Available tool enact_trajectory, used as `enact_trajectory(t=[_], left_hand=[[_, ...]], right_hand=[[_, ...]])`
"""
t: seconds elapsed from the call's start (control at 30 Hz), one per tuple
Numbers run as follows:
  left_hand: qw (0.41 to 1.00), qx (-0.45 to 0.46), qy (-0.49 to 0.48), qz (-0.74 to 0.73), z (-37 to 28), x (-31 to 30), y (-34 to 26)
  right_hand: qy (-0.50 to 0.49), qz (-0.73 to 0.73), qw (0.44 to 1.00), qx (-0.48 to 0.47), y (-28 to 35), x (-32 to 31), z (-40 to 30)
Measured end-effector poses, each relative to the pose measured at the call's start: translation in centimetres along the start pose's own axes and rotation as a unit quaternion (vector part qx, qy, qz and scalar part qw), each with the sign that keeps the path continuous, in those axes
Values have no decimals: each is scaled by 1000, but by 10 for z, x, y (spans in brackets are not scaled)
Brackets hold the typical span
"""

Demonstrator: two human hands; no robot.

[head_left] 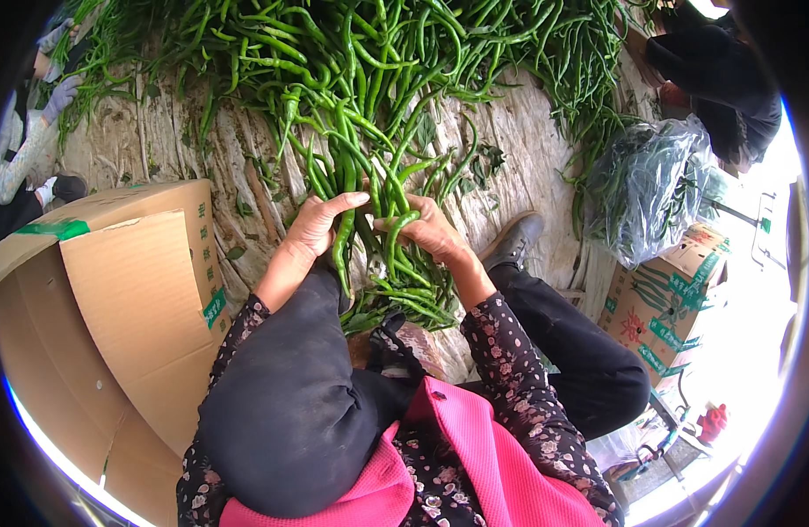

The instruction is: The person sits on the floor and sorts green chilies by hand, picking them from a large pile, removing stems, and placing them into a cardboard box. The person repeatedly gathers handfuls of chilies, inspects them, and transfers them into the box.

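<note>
My left hand point(319, 222) is closed around long green chili peppers point(344, 245), its thumb lying across them. Beside it, my right hand point(425, 227) grips more green chili peppers point(394, 197), one of which curls over the fingers. Both hands are nearly side by side above the ground, between my knees. Below them, further peppers point(414, 298) lie on the ground near my feet. Ahead of the hands spreads a large heap of green chili peppers point(378, 53), and its near edge reaches the bunches I hold. The fingers under the peppers are partly hidden.
To my left stands an open cardboard box point(141, 263). At right, a clear plastic bag point(648, 188) of peppers sits by a taped cardboard box point(665, 309). A wrinkled, soiled sheet point(530, 138) covers the ground. Another person's gloved hand point(63, 97) is at far left; a dark-clothed person point(714, 72) is at upper right.
</note>
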State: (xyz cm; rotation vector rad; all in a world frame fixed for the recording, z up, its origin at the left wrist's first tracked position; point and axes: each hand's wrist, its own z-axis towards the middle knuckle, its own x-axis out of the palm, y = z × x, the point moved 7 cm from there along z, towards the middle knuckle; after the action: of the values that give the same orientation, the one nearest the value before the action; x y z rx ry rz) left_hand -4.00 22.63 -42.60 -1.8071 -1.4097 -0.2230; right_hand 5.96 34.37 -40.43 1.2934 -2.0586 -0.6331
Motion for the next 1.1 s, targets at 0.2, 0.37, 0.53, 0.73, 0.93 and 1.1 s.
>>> enact_trajectory(t=[0.2, 0.37, 0.53, 0.73, 0.93, 1.1], left_hand=[[998, 15, 15, 66, 3, 5, 2], [992, 33, 15, 119, 3, 4, 2], [992, 81, -29, 88, 3, -3, -4], [992, 113, -54, 0, 0, -14, -22], [983, 106, -73, 130, -1, -18, -21], [990, 101, -80, 64, -2, -20, -24]], right_hand=[[-70, -190, 970, -136, 10, -2, 5], [-112, -270, 947, -134, -2, -5, 10], [-87, -193, 977, -36, -7, -5, 7], [-117, -397, 898, -148, 2, -29, 0], [-85, -536, 768, -341, 40, -26, 2], [-33, -453, 828, -329, 60, -35, -8]])
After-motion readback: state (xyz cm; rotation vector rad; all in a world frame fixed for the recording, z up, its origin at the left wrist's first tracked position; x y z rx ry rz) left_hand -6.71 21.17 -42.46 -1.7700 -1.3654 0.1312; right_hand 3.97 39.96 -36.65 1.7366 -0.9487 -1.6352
